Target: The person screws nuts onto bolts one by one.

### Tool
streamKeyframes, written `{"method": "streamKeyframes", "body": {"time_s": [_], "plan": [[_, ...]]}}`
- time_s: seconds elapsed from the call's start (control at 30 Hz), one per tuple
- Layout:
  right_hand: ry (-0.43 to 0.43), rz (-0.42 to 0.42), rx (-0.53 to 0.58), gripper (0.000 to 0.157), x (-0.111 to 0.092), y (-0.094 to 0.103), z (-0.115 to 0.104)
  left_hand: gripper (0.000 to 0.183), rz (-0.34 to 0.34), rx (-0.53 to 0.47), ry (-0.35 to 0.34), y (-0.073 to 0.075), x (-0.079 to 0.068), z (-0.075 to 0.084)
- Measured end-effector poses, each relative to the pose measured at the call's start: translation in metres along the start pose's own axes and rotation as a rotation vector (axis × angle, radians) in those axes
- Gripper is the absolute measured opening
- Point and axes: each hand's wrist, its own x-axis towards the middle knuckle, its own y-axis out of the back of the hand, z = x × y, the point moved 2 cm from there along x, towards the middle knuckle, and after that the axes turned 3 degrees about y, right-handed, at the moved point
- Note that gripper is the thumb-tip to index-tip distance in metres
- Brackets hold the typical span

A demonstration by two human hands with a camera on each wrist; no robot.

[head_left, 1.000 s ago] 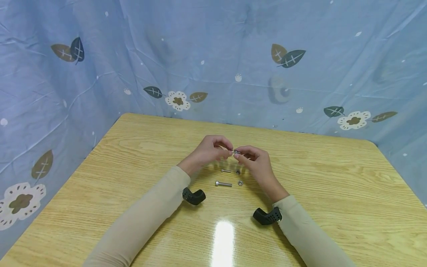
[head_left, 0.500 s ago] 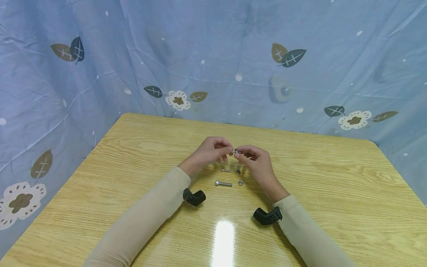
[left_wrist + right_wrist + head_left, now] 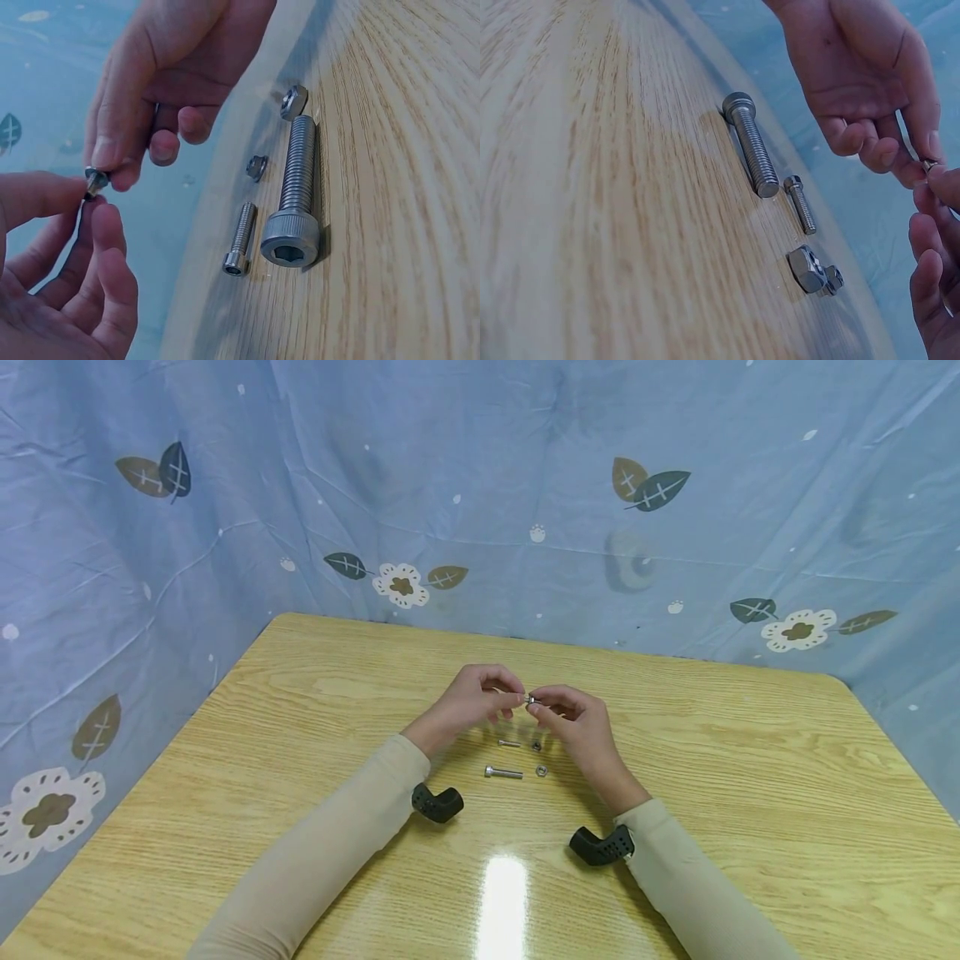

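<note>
Held fastener (image 3: 96, 180) silver — tbl (image 3: 712, 777) yellowish, grained — cloth (image 3: 495, 468) blue w/ florals.

Left thumb (image 3: 510, 700) — shifted slightly, nearer right thumb (image 3: 536, 711).

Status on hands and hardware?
Left hand, right hand: both pinching small metal fastener. Large bolt, small bolt, large nut, small nut: on table. No obstruction seen.

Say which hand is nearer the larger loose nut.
Right. In the head view, the right hand is beyond the larger nut, to its right; the left hand is farther off, beyond and left.
</note>
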Motion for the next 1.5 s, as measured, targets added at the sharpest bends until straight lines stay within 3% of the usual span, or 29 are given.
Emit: {"method": "streamKeyframes", "body": {"time_s": [0.47, 0.7, 1.07, 1.5], "plan": [[0.002, 0.008, 0.000, 0.024, -0.0006, 0.0001, 0.0007, 0.016, -0.029, 0.019, 0.017, 0.0003, -0.0040, 0.0021], [-0.002, 0.009, -0.005, 0.023, -0.0011, -0.0003, -0.0003, 0.013, -0.024, 0.034, -0.006, -0.0002, -0.0026, -0.0001], [-0.009, 0.025, 0.005, 0.022, -0.0009, 0.0005, -0.0019, 0.012, -0.011, -0.023, -0.030, -0.0025, -0.0005, -0.0015], [-0.019, 0.030, -0.013, 0.024, -0.0001, 0.0012, -0.0012, 0.013, -0.012, -0.005, 0.004, -0.0036, -0.0013, 0.0010]]}}
